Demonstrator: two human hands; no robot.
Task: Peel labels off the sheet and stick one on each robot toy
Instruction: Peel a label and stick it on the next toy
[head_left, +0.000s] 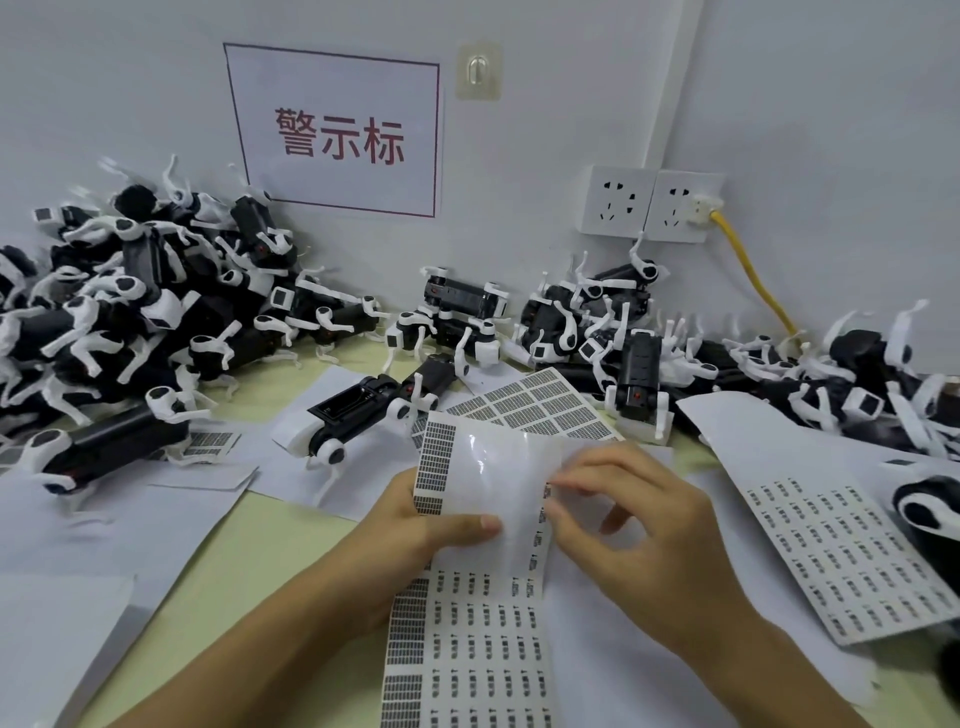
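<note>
A long label sheet (470, 644) lies in front of me, its top half bent upward and mostly stripped bare. My left hand (410, 525) grips the bent part, thumb pressed on its glossy face. My right hand (628, 525) pinches at a small label on the sheet's right edge with thumb and forefinger. A black and white robot toy (358, 410) lies on its back just beyond the sheet. Another robot toy (640, 384) stands on end to the right. Several more robot toys (119, 312) are heaped at the left.
More label sheets lie around: one label sheet (540, 405) behind my hands, another label sheet (841, 540) at the right. White backing papers (57, 639) cover the table's left side. A heap of toys (831, 384) fills the right back. A yellow cable (753, 275) hangs from the wall socket.
</note>
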